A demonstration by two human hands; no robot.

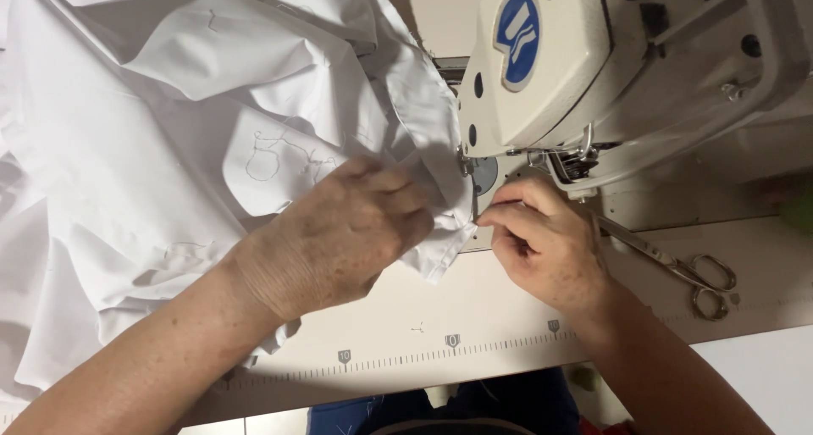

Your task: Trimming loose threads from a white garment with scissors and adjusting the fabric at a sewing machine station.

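Pale cream sewing surface (pixel 474 316) fills the lower half of the view, a printed ruler scale running along its front edge, and over its left side spills a big heap of crumpled white cotton fabric (pixel 161 147), loose threads trailing across it. Up top right sits the cream-coloured industrial sewing machine head (pixel 610 54) with a round blue badge, its needle area tucked low at the machine's left end.

Now the hands. Left hand (pixel 339 236) lies flat and broad on the fabric, knuckles up, fingers curled over the folded edge, pressing it down; I can't tell whether it pinches anything underneath. Right hand (pixel 546 244) comes in from the right, thumb and forefinger closed in a narrow grip on the very corner of the cloth edge (pixel 457 232).

That edge lies between the two hands, just below and in front of the needle area; the fold runs away from the person toward the machine. Right hand is the nearer one to the presser foot.

Off to the right, well apart from both hands, silver metal scissors (pixel 686 270) rest on the surface, blades pointing back toward the machine.
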